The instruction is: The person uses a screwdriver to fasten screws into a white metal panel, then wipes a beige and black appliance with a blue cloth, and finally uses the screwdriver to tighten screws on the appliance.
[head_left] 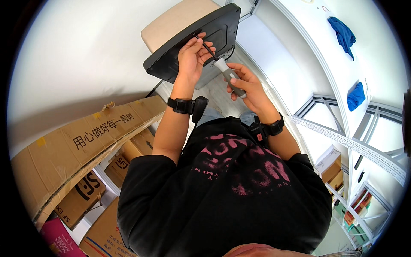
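A screwdriver (pixel 221 65) with a grey handle and a dark shaft slants up and left across the underside of a black panel (pixel 222 25). My right hand (pixel 250 88) is closed around its handle. Near the shaft's tip, my left hand (pixel 195 55) has thumb and index finger pinched together at the shaft, its other fingers curled beside it. The tip meets the panel near a small hole or screw, partly covered by my fingers. A beige block (pixel 175 21) with rounded edges sits against the panel's far side.
A long cardboard box (pixel 85 132) stands along the left, with several smaller cartons (pixel 83 199) beside it. White shelving with metal rails (pixel 351 143) runs along the right, with two blue cloths (pixel 355 96) (pixel 342 36) on it. The pale floor (pixel 220 94) shows below the panel.
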